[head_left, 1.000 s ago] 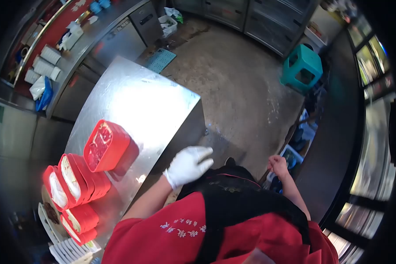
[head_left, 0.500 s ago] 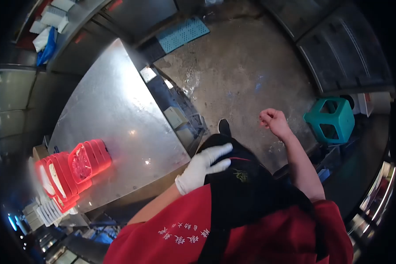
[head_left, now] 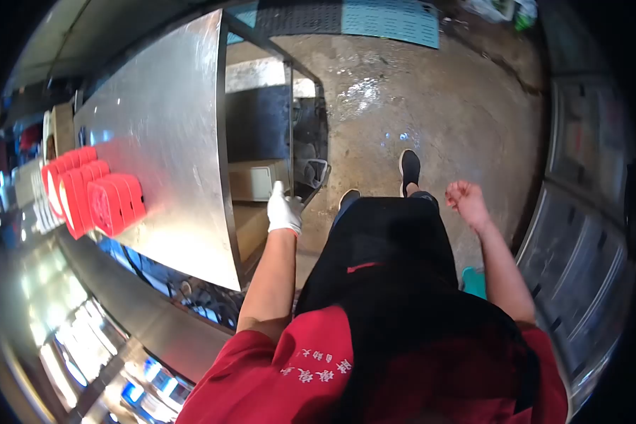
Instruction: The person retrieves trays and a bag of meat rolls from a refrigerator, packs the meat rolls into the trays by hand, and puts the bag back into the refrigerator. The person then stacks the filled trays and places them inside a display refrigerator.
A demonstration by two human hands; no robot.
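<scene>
My left hand (head_left: 284,214), in a white glove, hangs beside the open shelf side of the steel table (head_left: 169,134). Its fingers are apart and nothing is in it. A pale container (head_left: 263,182) stands on the lower shelf just behind it. My right hand (head_left: 466,202) is bare, held over the floor with its fingers curled in; whatever might be inside is hidden. Red containers (head_left: 116,203) stand grouped at the left part of the tabletop, away from both hands.
Wet floor (head_left: 374,106) stretches ahead of my shoes. Blue-green mats (head_left: 392,22) lie at the top. Steel cabinets (head_left: 579,261) line the right side, and part of a green stool (head_left: 474,282) shows behind my right forearm. White dishes (head_left: 46,215) sit at far left.
The view has turned to the right around the table, whose shelves now show. My left hand has moved from in front of the apron to beside the table. The stool is now mostly hidden.
</scene>
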